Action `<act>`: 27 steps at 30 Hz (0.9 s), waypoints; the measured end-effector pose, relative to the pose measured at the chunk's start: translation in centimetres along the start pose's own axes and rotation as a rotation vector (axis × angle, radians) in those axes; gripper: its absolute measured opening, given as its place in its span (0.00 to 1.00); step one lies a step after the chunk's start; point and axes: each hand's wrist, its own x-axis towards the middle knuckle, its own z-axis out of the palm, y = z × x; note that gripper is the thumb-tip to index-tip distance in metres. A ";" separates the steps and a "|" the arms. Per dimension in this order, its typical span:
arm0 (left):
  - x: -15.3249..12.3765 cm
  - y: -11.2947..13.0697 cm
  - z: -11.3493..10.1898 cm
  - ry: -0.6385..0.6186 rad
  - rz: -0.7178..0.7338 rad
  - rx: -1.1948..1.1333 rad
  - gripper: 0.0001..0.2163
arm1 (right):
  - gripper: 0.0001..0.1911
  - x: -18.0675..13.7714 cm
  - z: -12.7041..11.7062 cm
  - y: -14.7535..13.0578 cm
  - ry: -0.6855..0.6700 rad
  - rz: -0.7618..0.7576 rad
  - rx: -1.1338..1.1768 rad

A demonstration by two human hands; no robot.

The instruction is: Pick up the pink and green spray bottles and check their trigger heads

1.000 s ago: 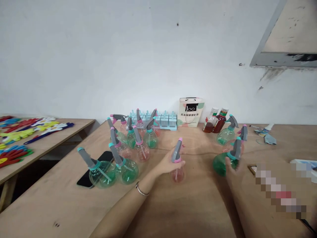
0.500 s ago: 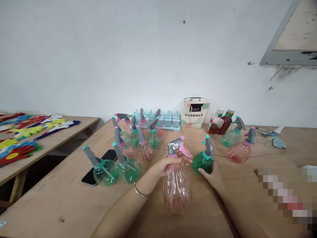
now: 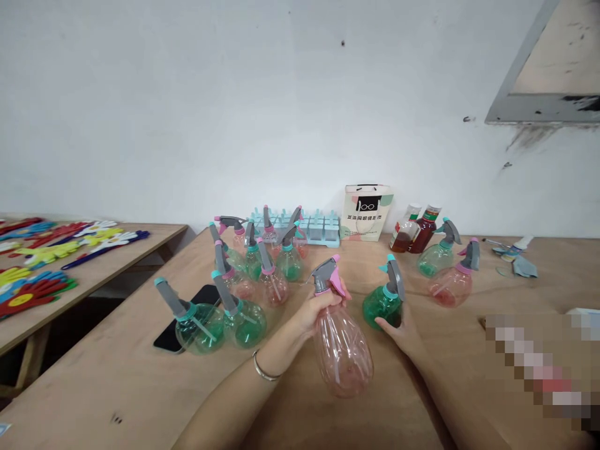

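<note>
My left hand point(image 3: 320, 312), a bangle on its wrist, is closed around the neck of a clear pink spray bottle point(image 3: 345, 359) just under its grey and pink trigger head. That bottle leans, its base pointing toward the lower right. To its right, my right hand point(image 3: 402, 330) grips the lower side of a green spray bottle point(image 3: 380, 306) with a grey and teal head. The thumb shows at the front; the other fingers are mostly hidden behind the bottle. Several more pink and green bottles cluster on the left, among them a green spray bottle point(image 3: 246, 322) nearest my left arm.
A black phone point(image 3: 169, 337) lies partly under the left bottles. Behind stand a light-blue ice-pop mould point(image 3: 330, 231), a paper bag point(image 3: 365, 215) and two sauce bottles point(image 3: 424, 230). Another pink spray bottle point(image 3: 450, 287) is at right. Colourful gloves point(image 3: 32, 297) cover the side table.
The pink bottle in my left hand has tilted, its base swinging to the right. My left fingers, spread near the trigger before, have drawn in around the neck. My right hand has stayed put.
</note>
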 end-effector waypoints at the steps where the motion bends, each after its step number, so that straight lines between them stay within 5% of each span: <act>1: -0.1 0.2 0.1 -0.019 -0.014 0.014 0.10 | 0.39 0.0 0.0 0.0 0.005 -0.004 0.000; 5: -0.3 0.9 0.9 -0.230 -0.074 0.026 0.15 | 0.38 0.0 0.1 0.0 0.014 -0.021 0.007; 11: -0.5 0.7 1.1 -0.005 -0.032 0.008 0.10 | 0.37 0.0 0.0 -0.2 -0.001 -0.022 0.026; 16: -0.4 0.8 1.3 -0.238 -0.029 0.034 0.13 | 0.38 0.0 -0.1 -0.2 0.008 -0.041 -0.011; 23: -0.3 0.4 1.3 0.111 0.074 0.018 0.13 | 0.41 0.0 -0.2 0.1 -0.009 -0.044 0.005; 27: -0.2 0.7 1.2 -0.118 0.074 0.044 0.19 | 0.40 0.1 -0.2 -0.3 -0.021 -0.054 0.003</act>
